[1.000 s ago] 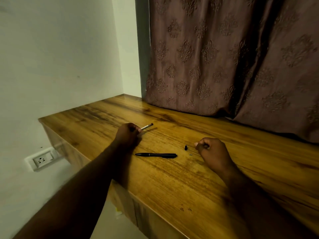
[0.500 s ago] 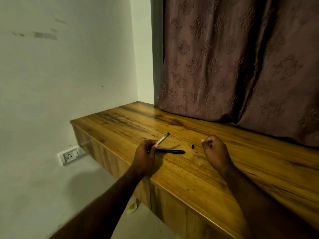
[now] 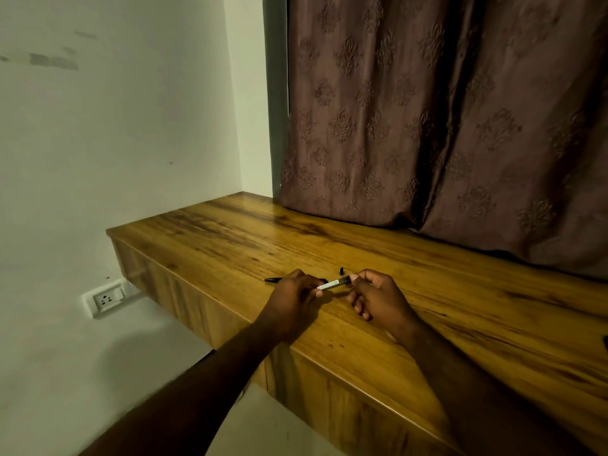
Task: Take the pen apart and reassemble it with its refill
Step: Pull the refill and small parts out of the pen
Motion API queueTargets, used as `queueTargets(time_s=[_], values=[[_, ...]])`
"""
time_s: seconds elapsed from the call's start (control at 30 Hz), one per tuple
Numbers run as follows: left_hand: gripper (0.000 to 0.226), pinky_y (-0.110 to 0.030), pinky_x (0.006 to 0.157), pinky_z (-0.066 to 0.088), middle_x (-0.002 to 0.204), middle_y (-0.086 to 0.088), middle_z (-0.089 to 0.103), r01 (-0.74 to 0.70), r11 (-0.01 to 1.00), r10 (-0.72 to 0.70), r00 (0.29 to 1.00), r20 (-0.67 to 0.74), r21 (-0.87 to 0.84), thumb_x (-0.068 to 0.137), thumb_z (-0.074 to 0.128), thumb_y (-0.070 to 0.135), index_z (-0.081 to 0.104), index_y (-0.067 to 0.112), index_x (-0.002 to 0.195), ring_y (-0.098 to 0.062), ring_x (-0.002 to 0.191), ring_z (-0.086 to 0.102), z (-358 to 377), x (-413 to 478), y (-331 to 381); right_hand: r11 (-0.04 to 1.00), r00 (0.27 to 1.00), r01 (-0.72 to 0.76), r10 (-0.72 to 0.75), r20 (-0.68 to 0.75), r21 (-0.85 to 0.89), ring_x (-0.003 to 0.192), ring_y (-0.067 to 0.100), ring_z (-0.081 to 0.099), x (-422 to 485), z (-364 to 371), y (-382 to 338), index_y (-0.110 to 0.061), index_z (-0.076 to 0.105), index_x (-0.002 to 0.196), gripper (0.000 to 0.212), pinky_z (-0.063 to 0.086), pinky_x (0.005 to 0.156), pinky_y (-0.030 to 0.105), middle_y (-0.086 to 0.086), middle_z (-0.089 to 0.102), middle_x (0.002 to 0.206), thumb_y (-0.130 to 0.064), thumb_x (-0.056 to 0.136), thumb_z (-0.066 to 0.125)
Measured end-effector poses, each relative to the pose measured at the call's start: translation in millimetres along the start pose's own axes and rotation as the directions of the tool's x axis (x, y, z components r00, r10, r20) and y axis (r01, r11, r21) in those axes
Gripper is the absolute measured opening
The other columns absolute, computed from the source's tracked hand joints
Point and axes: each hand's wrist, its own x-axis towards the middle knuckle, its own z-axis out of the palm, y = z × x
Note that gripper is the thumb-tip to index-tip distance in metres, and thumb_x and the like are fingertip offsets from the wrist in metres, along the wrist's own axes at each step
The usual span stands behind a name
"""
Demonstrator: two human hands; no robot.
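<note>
The refill [image 3: 333, 284] is held above the counter [image 3: 460, 311], the left hand [image 3: 292, 299] pinching one end and the right hand [image 3: 378, 299] the other. At 9 o'clock from it the black pen body [image 3: 273, 280] lies partly behind the left hand; at 12 o'clock lies a small black piece [image 3: 341, 269]. Half a second ago only the left hand held the refill. A patterned curtain [image 3: 444, 110] hangs behind, a wall socket [image 3: 106, 299] at far 9 o'clock.

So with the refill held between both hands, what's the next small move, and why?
Probably lower the refill toward the black barrel lying on the desk behind the left hand and pick that up, since the barrel lies empty; the right hand pinches the refill's far end.
</note>
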Motion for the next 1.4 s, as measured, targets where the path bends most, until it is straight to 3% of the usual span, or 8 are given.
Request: queueTargets(time_s=[0.13,0.2,0.3,0.57,0.77,1.13,1.3,1.4], values=[[0.044,-0.033,0.066,0.05,0.092,-0.003,0.06,-0.062,0.984,0.059,0.998,0.024,0.166,0.092,0.044,0.054,0.069,0.021,0.104,-0.014,0.076,0.058,3.4,10.3,-6.4,0.997,0.999,-0.031,0.03,0.02,0.075,0.043,0.014,0.047,7.7,-3.5,1.8,0.004,0.06,0.1,0.025,0.034,0.036,0.022,0.008,0.06,0.062,-0.017,0.099,0.048],[0.03,-0.031,0.062,0.047,0.093,0.001,0.059,-0.074,0.968,0.066,0.997,0.044,0.239,0.091,0.05,0.039,0.068,0.019,0.105,-0.011,0.076,0.056,5.7,15.5,-9.5,0.994,0.999,-0.042,0.039,0.029,0.1,0.042,0.014,0.048,9.4,-2.6,1.2,0.002,0.061,0.099,0.022,0.036,0.037,0.023,0.009,0.06,0.062,-0.015,0.099,0.049],[0.022,-0.026,0.059,0.042,0.089,0.003,0.058,-0.114,0.945,0.1,0.993,0.06,0.308,0.09,0.057,0.033,0.068,0.018,0.102,-0.009,0.072,0.053,9.8,20.6,-9.7,0.994,0.999,-0.04,0.037,0.035,0.105,0.042,0.015,0.049,9.2,-1.1,0.1,-0.002,0.061,0.092,0.017,0.038,0.038,0.023,0.01,0.06,0.061,-0.013,0.098,0.049],[0.02,-0.03,0.056,0.043,0.083,0.004,0.06,-0.186,0.907,0.179,0.982,0.053,0.378,0.089,0.06,0.038,0.067,0.022,0.097,-0.011,0.071,0.054,14.2,21.4,-9.8,0.999,0.999,-0.031,0.031,0.02,0.021,0.045,0.017,0.05,10.3,1.3,1.3,-0.002,0.062,0.09,0.017,0.041,0.039,0.024,0.01,0.061,0.062,-0.011,0.097,0.049],[0.017,-0.029,0.06,0.042,0.086,0.002,0.06,-0.196,0.925,0.176,0.98,0.089,0.325,0.09,0.058,0.032,0.065,0.019,0.098,-0.012,0.075,0.053,11.9,18.9,-5.5,1.0,1.0,-0.007,0.007,0.021,-0.025,0.045,0.017,0.05,10.4,2.4,1.8,0.006,0.06,0.094,0.017,0.041,0.04,0.025,0.012,0.061,0.065,-0.007,0.095,0.05],[0.025,-0.032,0.062,0.045,0.087,0.001,0.06,-0.176,0.944,0.15,0.982,0.112,0.278,0.092,0.05,0.035,0.066,0.019,0.102,-0.012,0.077,0.054,8.8,16.2,-2.8,1.0,0.999,0.024,-0.023,0.031,-0.007,0.044,0.016,0.049,8.4,2.0,4.0,-0.006,0.062,0.082,0.014,0.04,0.041,0.026,0.01,0.061,0.063,-0.008,0.094,0.055],[0.026,-0.034,0.065,0.047,0.09,0.0,0.061,-0.122,0.956,0.114,0.992,0.044,0.269,0.094,0.052,0.036,0.066,0.017,0.105,-0.013,0.079,0.056,4.8,14.8,-3.3,0.996,0.995,0.045,-0.038,-0.091,0.075,0.048,0.017,0.051,7.9,-6.4,1.0,-0.002,0.064,0.085,0.013,0.04,0.042,0.027,0.01,0.061,0.066,-0.008,0.093,0.056],[0.03,-0.034,0.069,0.046,0.094,-0.004,0.062,-0.078,0.958,0.083,0.996,-0.009,0.277,0.094,0.046,0.033,0.065,0.014,0.108,-0.018,0.082,0.056,3.7,14.3,-3.1,0.995,0.989,0.084,-0.089,-0.121,-0.047,0.053,0.017,0.054,10.8,-12.5,3.7,-0.003,0.065,0.085,0.008,0.043,0.047,0.029,0.01,0.062,0.068,-0.008,0.089,0.06]])
